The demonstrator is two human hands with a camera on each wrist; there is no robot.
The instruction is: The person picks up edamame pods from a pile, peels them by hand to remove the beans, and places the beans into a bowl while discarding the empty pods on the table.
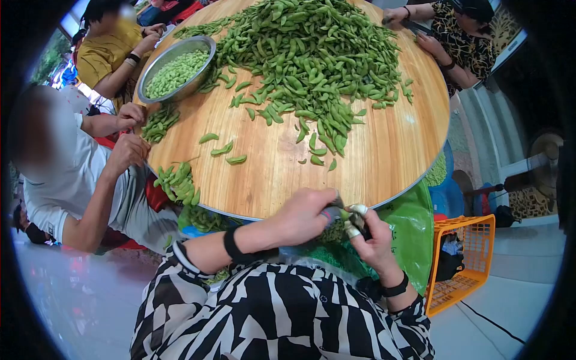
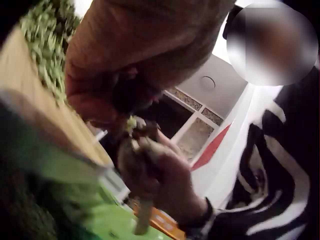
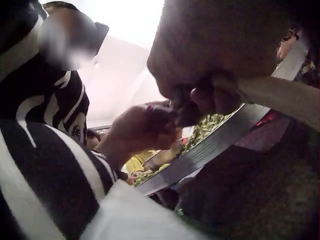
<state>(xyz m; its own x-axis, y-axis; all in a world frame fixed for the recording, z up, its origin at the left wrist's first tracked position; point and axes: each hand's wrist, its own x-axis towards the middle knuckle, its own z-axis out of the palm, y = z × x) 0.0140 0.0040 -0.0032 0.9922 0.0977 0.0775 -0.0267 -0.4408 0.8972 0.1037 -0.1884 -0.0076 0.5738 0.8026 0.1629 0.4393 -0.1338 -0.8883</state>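
A round wooden table (image 1: 384, 156) fills the upper middle of the head view, its metal-edged rim curving down toward the lower centre, and a broad heap of green soybean pods (image 1: 312, 54) covers its far half, with loose pods scattered toward the near edge. A steel bowl (image 1: 150, 81) of shelled beans stands at the upper left of the tabletop, and a small pile of pods (image 1: 177, 183) lies at the left rim. Other people sit around the table at the left and upper right, hands at the edge. The floor is pale and glossy; an orange plastic basket (image 1: 474, 252) stands on it at the lower right, beside a green bag (image 1: 414, 234) hanging under the table edge. Just below the near rim, in the lower centre, the left hand (image 1: 303, 216) and right hand (image 1: 369, 237) meet: both have their fingers curled, pinching a single pod (image 1: 347, 215) between them. The right fingertips (image 1: 359, 209) wear pale caps. The wrist views are too blurred to add detail on the grip.
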